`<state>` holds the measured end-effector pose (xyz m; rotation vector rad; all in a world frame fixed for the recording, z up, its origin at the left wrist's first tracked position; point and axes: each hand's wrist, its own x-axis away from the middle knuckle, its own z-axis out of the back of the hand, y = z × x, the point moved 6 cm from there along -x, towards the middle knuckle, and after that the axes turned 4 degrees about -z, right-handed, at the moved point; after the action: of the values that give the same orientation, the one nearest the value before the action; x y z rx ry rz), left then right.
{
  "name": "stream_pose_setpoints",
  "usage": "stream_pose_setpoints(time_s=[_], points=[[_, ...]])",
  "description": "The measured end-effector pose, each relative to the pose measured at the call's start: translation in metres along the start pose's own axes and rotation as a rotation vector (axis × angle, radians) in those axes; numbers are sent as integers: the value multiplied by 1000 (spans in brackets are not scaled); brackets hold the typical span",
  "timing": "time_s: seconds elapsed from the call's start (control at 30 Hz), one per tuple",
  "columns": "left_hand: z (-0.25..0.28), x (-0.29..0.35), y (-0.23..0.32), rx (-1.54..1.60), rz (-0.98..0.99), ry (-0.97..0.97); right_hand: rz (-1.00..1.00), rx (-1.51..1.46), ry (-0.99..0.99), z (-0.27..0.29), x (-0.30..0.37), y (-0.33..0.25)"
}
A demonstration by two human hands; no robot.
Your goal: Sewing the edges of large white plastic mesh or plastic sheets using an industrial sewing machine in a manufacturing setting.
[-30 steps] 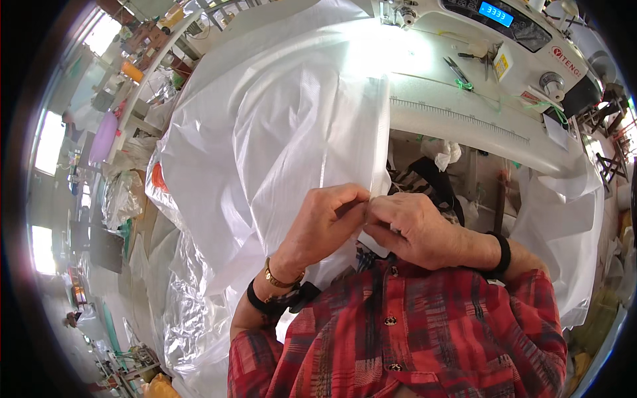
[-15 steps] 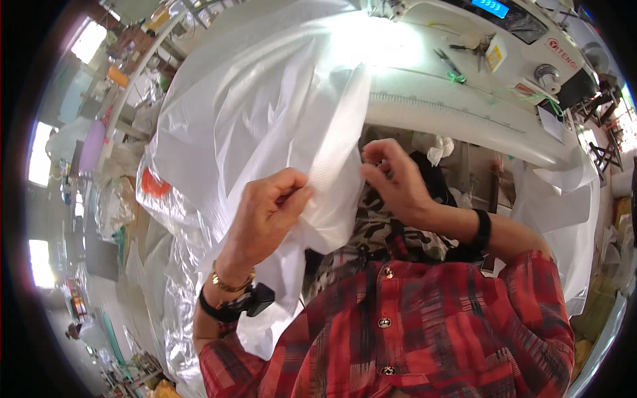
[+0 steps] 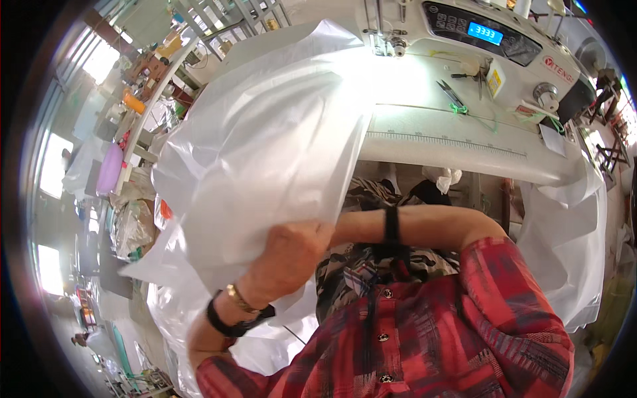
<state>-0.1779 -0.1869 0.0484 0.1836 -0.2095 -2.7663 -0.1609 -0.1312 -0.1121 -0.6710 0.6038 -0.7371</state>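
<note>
A large white translucent sheet (image 3: 265, 146) hangs from the sewing table down over my lap. My left hand (image 3: 292, 255) is shut on a lower edge of that sheet, lifted in front of my chest. My right forearm (image 3: 431, 229), with a black wristband, reaches across to the left. The right hand itself is hidden behind my left hand and the sheet, so its grip does not show. More of the same white material (image 3: 570, 252) drapes off the table's right side.
An industrial sewing machine (image 3: 491, 40) with a lit blue display stands at the back of the white table (image 3: 451, 142). Small snips (image 3: 451, 96) lie beside it. Heaps of white material and cluttered workbenches (image 3: 133, 219) fill the left side.
Both hands were pinching the sheet's edge close together at my chest. Now my left hand has bunched the sheet, and my right hand has slid behind it out of sight.
</note>
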Motion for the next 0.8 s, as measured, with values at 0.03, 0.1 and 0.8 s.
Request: stream_pose_setpoints(time_s=[0.03, 0.1, 0.8], points=[[-18, 7, -3, 58, 53, 52, 22, 14, -7, -5, 17, 8], [-49, 17, -6, 74, 125, 112, 20, 68, -116, 14, 51, 25], [-85, 46, -19, 1159, 620, 765, 255, 491, 89, 134, 60, -62]])
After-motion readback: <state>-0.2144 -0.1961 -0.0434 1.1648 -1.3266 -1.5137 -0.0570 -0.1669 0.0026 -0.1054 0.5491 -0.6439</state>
